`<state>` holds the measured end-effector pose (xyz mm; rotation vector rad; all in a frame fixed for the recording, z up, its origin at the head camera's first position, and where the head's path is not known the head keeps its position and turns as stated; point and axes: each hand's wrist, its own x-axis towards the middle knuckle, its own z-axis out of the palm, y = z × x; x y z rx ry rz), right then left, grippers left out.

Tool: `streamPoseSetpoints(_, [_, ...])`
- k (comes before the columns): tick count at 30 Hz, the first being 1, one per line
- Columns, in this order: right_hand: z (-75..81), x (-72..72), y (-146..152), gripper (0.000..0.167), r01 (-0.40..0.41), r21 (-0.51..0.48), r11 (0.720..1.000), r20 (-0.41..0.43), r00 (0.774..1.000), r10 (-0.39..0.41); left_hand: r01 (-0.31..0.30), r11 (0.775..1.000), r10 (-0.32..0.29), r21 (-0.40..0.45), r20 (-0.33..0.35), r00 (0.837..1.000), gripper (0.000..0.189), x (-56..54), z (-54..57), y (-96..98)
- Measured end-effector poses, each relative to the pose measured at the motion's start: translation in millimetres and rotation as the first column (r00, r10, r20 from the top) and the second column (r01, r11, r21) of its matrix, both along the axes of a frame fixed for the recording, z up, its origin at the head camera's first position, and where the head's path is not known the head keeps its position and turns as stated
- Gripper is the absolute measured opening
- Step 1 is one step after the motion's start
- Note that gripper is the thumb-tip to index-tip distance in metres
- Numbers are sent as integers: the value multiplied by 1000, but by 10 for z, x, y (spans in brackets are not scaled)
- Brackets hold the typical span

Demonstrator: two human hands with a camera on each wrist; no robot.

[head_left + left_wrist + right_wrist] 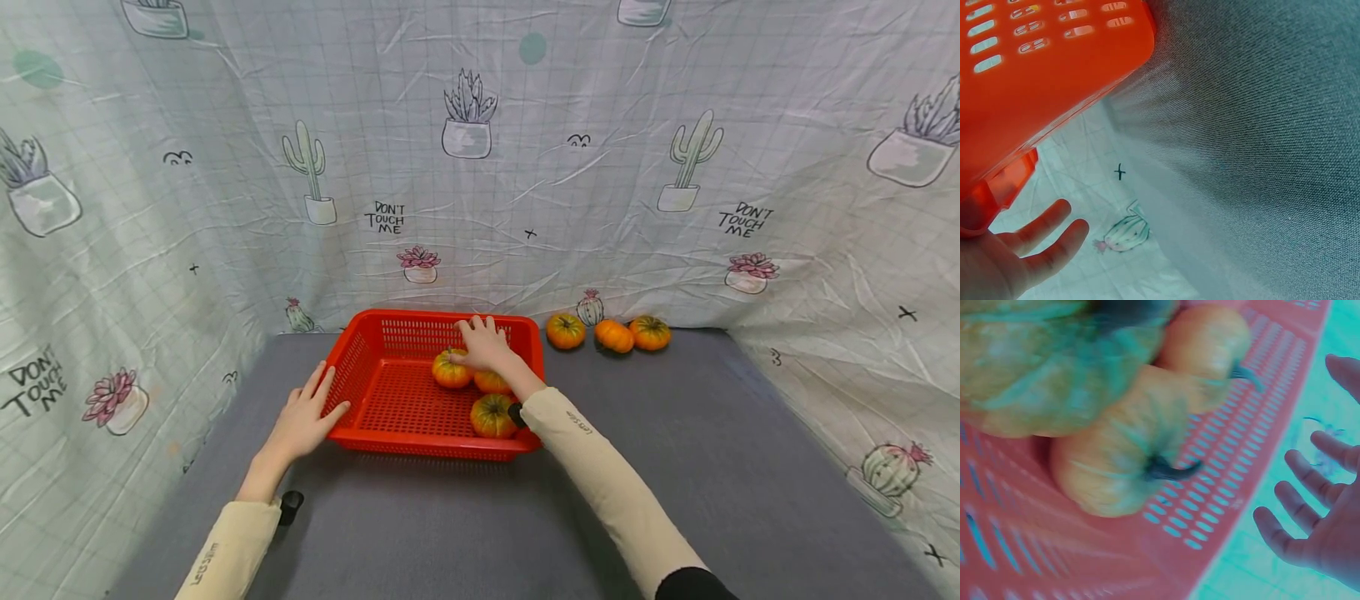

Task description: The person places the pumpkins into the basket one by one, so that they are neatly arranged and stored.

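A red plastic basket (420, 446) with slotted walls sits on the table. Against its left rim rests my left hand (300, 421), fingers straight and thumb spread; the left wrist view shows the fingers (1054, 250) beside the basket's outer wall (1060, 81). My right hand (486, 346) hovers over the basket's right part, its fingers spread and holding nothing. Below and around it lie orange-green pumpkins: one at the hand's left (450, 371), one partly hidden under the wrist (491, 382), and one nearer the front (492, 415). The right wrist view shows a pumpkin (1122, 450) with a dark curved stem.
Three more small pumpkins stand on the grey table (675, 467) behind and right of the basket: one apart (566, 331), then two side by side, a pumpkin (614, 337) and its neighbour (650, 332). A cactus-print curtain (525, 183) encloses the back and sides.
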<state>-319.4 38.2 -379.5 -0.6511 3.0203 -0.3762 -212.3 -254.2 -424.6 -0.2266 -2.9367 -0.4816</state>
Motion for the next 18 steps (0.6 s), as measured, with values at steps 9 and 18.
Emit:
streamPoseSetpoints(9, [331,178,187,56,-70,-32,997,-91,994,67,4,1000,-4,4,3,1000,71,-25,-7,10])
streamPoseSetpoints(18, [306,314,494,50,-111,-98,989,-184,979,91,7,1000,-7,5,17,1000,72,-1,4,10])
